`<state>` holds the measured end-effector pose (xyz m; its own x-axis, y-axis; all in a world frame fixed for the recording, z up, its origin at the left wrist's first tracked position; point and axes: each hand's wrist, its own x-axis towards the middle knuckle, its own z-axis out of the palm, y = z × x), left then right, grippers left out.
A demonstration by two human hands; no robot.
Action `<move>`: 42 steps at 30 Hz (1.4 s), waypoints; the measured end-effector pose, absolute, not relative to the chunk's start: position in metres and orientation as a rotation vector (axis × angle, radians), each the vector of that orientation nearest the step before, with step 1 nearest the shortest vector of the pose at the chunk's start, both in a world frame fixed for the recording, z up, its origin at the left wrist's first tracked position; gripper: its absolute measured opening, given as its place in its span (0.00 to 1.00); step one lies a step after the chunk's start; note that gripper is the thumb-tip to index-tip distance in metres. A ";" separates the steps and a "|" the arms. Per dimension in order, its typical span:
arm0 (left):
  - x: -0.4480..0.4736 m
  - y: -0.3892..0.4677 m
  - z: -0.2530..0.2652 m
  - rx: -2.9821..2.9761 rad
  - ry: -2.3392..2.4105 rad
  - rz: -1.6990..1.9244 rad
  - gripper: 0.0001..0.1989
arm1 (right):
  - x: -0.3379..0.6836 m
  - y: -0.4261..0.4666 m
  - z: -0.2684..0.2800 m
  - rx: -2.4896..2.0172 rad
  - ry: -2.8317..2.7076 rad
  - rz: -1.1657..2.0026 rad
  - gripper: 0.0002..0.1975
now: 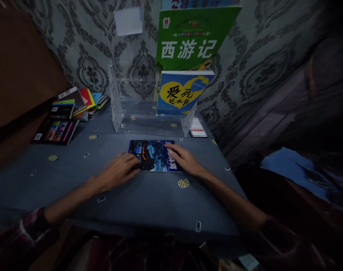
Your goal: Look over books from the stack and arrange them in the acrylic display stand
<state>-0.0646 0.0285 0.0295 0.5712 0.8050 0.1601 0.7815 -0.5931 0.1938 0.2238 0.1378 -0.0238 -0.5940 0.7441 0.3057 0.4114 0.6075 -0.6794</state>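
Note:
A dark blue magazine (153,156) lies flat on the tablecloth, its cover turned sideways with white characters at the right end. My left hand (122,167) rests at its left edge, fingers stretched out and the tips touching the cover. On the right end lies my right hand (185,160), its fingers reaching over the cover and covering part of the title. Neither hand lifts the magazine. Behind it stands a clear acrylic rack (148,126), holding a blue and yellow book (175,94) in front and a green book (194,41) above.
Several books (57,130) lie in a loose pile at the table's left, beside a brown panel (21,64). A blurred-out white item (198,130) sits by the rack's right foot. White paper (128,22) is on the patterned wall. Blue cloth (290,169) lies off the table's right edge.

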 end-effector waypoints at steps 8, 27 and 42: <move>0.023 0.057 0.007 2.987 1.331 0.199 0.21 | 0.232 0.164 -0.028 -0.900 -1.999 0.945 0.25; 0.029 0.060 -0.008 3.235 1.250 0.401 0.14 | 0.267 0.109 -0.017 -0.883 -1.823 1.196 0.14; 0.033 0.059 0.008 3.073 1.297 0.168 0.11 | 0.267 0.108 -0.012 -0.871 -1.882 1.131 0.12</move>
<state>0.0328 0.0590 0.0077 0.6964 0.6977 0.1682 0.7175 -0.6819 -0.1421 0.2667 0.1082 -0.0116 -0.4783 0.8395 0.2578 0.1663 0.3748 -0.9121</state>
